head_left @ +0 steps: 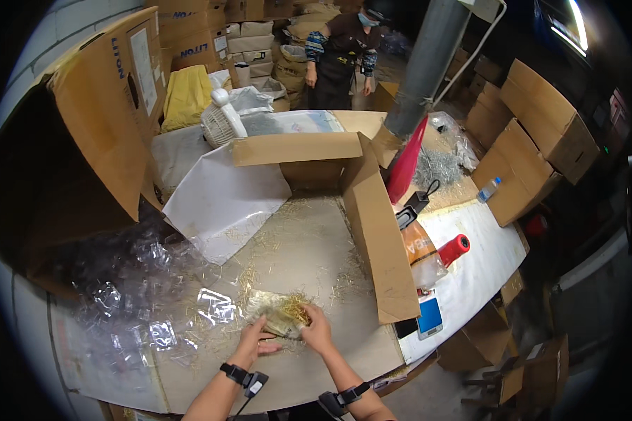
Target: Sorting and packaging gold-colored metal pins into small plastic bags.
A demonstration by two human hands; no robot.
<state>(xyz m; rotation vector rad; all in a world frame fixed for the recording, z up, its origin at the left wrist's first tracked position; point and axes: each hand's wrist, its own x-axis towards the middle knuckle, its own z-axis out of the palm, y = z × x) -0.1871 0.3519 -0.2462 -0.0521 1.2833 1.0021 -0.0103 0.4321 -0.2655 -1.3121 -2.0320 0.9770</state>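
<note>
A pale yellowish flat piece [265, 303], perhaps a bag or tray, lies on the worktable with a heap of thin gold-coloured pins [295, 306] on it. My left hand [254, 341] is at its near left edge, fingers apart and holding nothing that I can see. On the right side, my right hand [317, 330] has its fingers curled round some of the gold pins. More such pins are scattered over the tabletop [309, 231]. Small clear plastic boxes or bags [216, 306] lie just left of my hands. A dark strap with a small device circles each wrist.
An open cardboard box frame [379, 238] borders the work area on the right and far side. A white sheet [225, 196] leans at the far left, beside a large carton [105, 119]. A blue-topped scale [430, 316] and red spool [454, 250] stand right. Another person [344, 52] stands beyond.
</note>
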